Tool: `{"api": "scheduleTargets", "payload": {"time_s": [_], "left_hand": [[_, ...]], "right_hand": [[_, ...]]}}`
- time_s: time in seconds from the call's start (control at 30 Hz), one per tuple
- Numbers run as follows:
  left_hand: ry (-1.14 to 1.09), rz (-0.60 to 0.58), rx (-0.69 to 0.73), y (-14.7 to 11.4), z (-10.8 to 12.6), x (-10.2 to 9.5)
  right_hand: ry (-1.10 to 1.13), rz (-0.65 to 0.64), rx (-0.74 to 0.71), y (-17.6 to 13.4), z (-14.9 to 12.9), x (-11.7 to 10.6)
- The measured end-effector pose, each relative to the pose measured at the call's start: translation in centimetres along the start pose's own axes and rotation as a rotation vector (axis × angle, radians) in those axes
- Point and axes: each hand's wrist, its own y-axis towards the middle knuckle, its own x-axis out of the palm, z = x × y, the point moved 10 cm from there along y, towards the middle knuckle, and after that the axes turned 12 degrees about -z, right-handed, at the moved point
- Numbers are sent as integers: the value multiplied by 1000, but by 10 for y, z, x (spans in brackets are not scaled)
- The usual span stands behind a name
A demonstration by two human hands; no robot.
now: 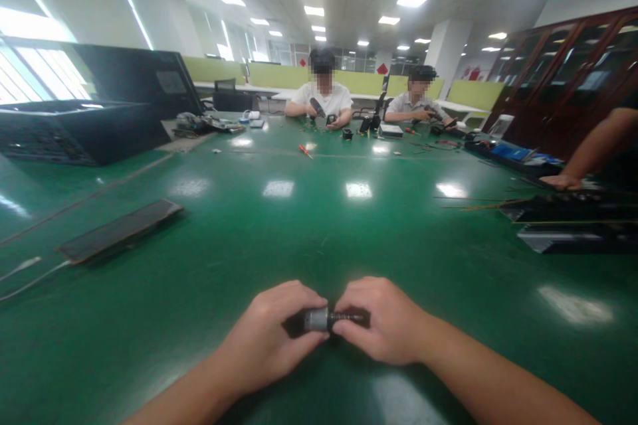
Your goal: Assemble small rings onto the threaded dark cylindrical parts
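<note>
Between my two hands lies a small silver-grey metal cylinder with a dark, ridged shaft (316, 320), held level just over the near part of the green table. My left hand (276, 322) is closed on its thick cylinder end, thumb below and fingers above. On the other side, my right hand (381, 322) pinches the thin shaft end between thumb and fingers. The fingertips of both hands almost meet at the joint of the two parts. Part of the piece is hidden in the left palm, and the exact kind of part cannot be made out.
A dark flat slab with a white cable (122, 232) lies to the left, before a large black case (80, 133). An orange screwdriver (305, 151) rests farther off. Two people work across the table (279, 226). At right, another person's hand (563, 181) touches black panels (573, 209).
</note>
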Motion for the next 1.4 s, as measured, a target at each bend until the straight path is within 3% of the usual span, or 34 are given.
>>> {"api": "scheduleTargets", "payload": {"time_s": [1.4], "left_hand": [[79,54,67,-4,12,-10]], "right_hand": [[-18,26,-11,-3,0,-4]]}}
